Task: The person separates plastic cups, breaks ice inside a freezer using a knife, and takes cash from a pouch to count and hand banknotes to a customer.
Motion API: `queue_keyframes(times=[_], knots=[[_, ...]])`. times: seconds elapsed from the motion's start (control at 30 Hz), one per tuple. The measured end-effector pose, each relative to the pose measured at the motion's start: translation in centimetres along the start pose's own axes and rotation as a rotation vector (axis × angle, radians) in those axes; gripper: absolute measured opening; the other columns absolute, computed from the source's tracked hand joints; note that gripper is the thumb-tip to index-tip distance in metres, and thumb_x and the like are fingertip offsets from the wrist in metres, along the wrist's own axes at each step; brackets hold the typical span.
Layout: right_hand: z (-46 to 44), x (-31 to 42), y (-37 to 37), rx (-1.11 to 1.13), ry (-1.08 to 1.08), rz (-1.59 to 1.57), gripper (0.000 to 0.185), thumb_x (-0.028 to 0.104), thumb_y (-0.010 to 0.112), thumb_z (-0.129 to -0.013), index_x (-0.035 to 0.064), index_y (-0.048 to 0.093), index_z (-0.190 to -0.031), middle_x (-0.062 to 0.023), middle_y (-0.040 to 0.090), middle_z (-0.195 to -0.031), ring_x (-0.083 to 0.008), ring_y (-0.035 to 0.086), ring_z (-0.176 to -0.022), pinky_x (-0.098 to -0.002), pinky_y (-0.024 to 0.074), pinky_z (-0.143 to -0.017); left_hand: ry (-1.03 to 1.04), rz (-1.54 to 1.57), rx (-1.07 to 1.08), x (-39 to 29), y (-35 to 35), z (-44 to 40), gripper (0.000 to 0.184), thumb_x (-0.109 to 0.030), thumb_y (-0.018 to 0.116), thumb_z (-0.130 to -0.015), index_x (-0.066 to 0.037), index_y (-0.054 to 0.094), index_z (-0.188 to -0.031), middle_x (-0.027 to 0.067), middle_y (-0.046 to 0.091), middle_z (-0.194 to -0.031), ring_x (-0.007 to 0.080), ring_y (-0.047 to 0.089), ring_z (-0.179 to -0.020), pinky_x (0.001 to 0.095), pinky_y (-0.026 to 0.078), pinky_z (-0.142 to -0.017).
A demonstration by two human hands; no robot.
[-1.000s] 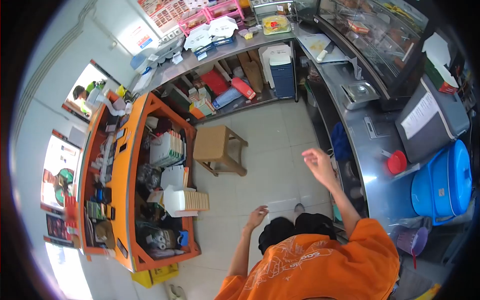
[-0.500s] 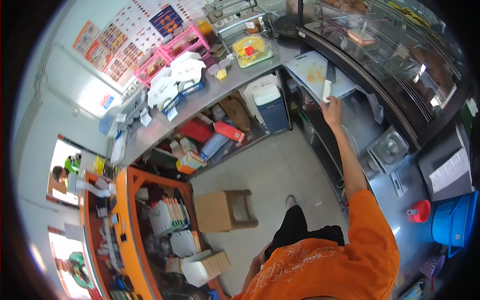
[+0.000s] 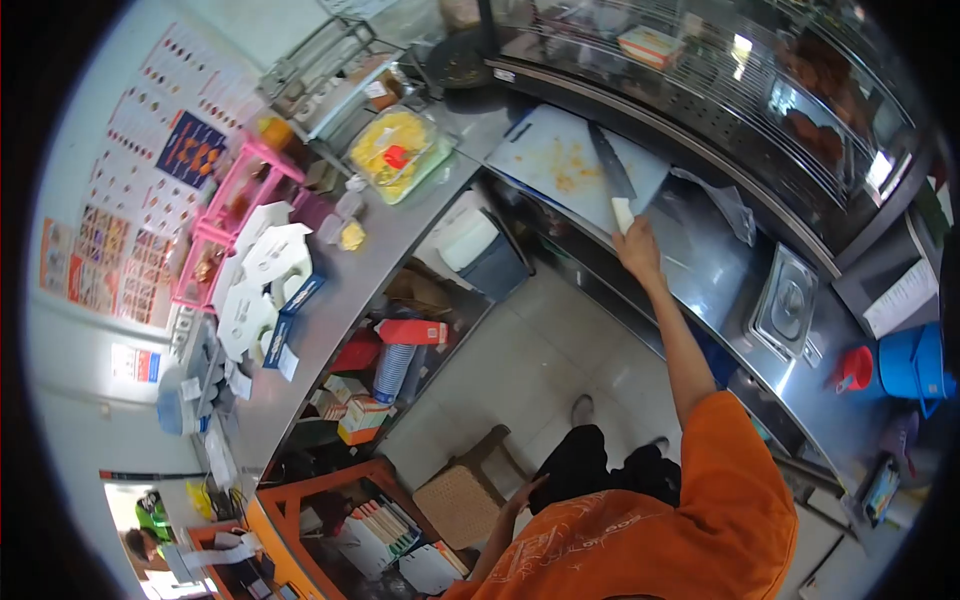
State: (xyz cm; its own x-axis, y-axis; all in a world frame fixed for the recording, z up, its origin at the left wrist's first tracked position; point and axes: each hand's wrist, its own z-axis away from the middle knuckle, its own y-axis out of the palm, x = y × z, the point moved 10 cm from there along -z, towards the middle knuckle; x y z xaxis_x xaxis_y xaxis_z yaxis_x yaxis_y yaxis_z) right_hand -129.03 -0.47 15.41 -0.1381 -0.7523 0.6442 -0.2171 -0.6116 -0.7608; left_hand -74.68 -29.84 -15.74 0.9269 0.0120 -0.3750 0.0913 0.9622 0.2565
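Note:
My right hand (image 3: 639,250) is closed round the white handle of a large kitchen knife (image 3: 612,168). The dark blade lies across a white cutting board (image 3: 530,150) marked with orange-yellow stains, its tip pointing away from me. Down by my thigh, my left hand (image 3: 522,494) holds nothing that I can see, and its fingers look stretched out. Left of the board is a clear container (image 3: 421,171) of yellow food with a red item on top.
A glass display case (image 3: 720,110) borders the counter on the right. Metal pan lids (image 3: 784,300), a red cup (image 3: 855,369) and a blue bucket (image 3: 912,362) stand nearer me. Open white boxes (image 3: 262,262) sit on the left counter. A wicker stool (image 3: 458,507) is on the floor.
My view has turned, and my body is closer to the cutting board. The right hand keeps hold of the knife, its blade still on the board. My left hand shows more beside the thigh.

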Motion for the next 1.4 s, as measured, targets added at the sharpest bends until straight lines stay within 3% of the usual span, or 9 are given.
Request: queue_keyframes(times=[0.1,0.2,0.5,0.77,1.03,1.1,1.23,1.33,1.4], knots=[[9.2,-1.7,-2.0,0.047,0.051,-0.091,0.047,0.02,0.059,-0.079,-0.0061,0.038,-0.111,-0.0293,0.051,-0.104,-0.045,0.053,-0.092,-0.049,0.0426,-0.079,0.095,0.105,0.109,-1.2,0.7,0.6,0.073,-0.048,0.053,-0.083,-0.004,0.032,-0.136,0.013,0.039,-0.135,0.0226,0.036,-0.125,0.0329,0.025,-0.105],[19.1,-5.3,-1.9,0.01,0.014,-0.176,0.05,0.016,0.059,-0.077,-0.0045,0.036,-0.117,-0.027,0.05,-0.109,-0.0441,0.052,-0.094,-0.047,0.0428,-0.08,0.229,0.109,-0.009,-1.2,0.0,1.5,0.069,-0.047,0.053,-0.084,-0.001,0.036,-0.133,0.0125,0.04,-0.134,0.0218,0.036,-0.125,0.0325,0.026,-0.105],[43.5,-20.5,-2.6,0.202,0.183,-0.113,0.048,0.014,0.057,-0.081,-0.0004,0.036,-0.122,-0.0246,0.049,-0.107,-0.042,0.053,-0.093,-0.0462,0.045,-0.079,0.208,-0.111,0.026,3.9,2.9,3.7,0.071,-0.049,0.055,-0.082,0.003,0.041,-0.128,0.0158,0.043,-0.129,0.0237,0.041,-0.12,0.0314,0.031,-0.101],[47.6,-36.9,-4.3,0.004,0.686,0.138,0.055,0.018,0.053,-0.084,-0.0009,0.029,-0.129,-0.0245,0.05,-0.103,-0.041,0.054,-0.092,-0.0457,0.0478,-0.076,0.19,-0.434,0.009,2.6,5.1,6.8,0.069,-0.048,0.058,-0.081,0.005,0.045,-0.124,0.0164,0.049,-0.121,0.0229,0.046,-0.113,0.0306,0.034,-0.097],[54.8,-37.9,-3.1,0.059,0.721,0.177,0.054,0.02,0.053,-0.083,-0.0019,0.033,-0.128,-0.0247,0.053,-0.101,-0.0387,0.057,-0.088,-0.0434,0.05,-0.074,0.029,-0.81,0.016,-5.0,7.2,6.6,0.067,-0.047,0.06,-0.08,0.007,0.049,-0.119,0.016,0.055,-0.112,0.0217,0.051,-0.106,0.0295,0.038,-0.093],[57.8,-37.8,-4.0,0.055,0.746,0.083,0.051,0.021,0.053,-0.083,-0.0016,0.035,-0.126,-0.0256,0.054,-0.101,-0.0391,0.057,-0.087,-0.0438,0.0497,-0.073,-0.154,-0.826,0.092,-5.0,7.4,4.3,0.059,-0.045,0.058,-0.082,0.004,0.053,-0.115,0.0121,0.057,-0.11,0.0195,0.052,-0.102,0.0291,0.038,-0.091],[63.7,-37.8,-7.0,-0.056,0.799,-0.015,0.045,0.021,0.052,-0.085,-0.0018,0.041,-0.122,-0.0221,0.056,-0.095,-0.0301,0.06,-0.074,-0.0377,0.0501,-0.065,-0.029,-1.236,0.081,-9.5,11.0,-1.3,0.052,-0.044,0.056,-0.084,-0.003,0.053,-0.116,0.0071,0.058,-0.106,0.0166,0.054,-0.093,0.0299,0.042,-0.084],[68.6,-36.6,-9.4,-0.111,1.035,-0.808,0.042,0.02,0.052,-0.084,-0.006,0.046,-0.117,-0.0117,0.055,-0.078,-0.0151,0.054,-0.059,-0.0262,0.0444,-0.054,-0.054,-1.193,0.13,-12.0,16.4,-5.1,0.046,-0.043,0.056,-0.084,-0.01,0.052,-0.117,0.0019,0.059,-0.101,0.0127,0.054,-0.083,0.03,0.044,-0.075],[72.0,-33.8,-11.4,-0.285,1.062,-1.32,0.042,0.02,0.053,-0.083,-0.0065,0.048,-0.115,-0.008,0.052,-0.074,-0.0104,0.046,-0.054,-0.0235,0.0373,-0.048,0.063,-1.289,0.204,-13.9,23.8,-5.6,0.044,-0.04,0.054,-0.085,-0.006,0.055,-0.113,0.0032,0.059,-0.102,0.012,0.056,-0.079,0.0249,0.044,-0.071]])
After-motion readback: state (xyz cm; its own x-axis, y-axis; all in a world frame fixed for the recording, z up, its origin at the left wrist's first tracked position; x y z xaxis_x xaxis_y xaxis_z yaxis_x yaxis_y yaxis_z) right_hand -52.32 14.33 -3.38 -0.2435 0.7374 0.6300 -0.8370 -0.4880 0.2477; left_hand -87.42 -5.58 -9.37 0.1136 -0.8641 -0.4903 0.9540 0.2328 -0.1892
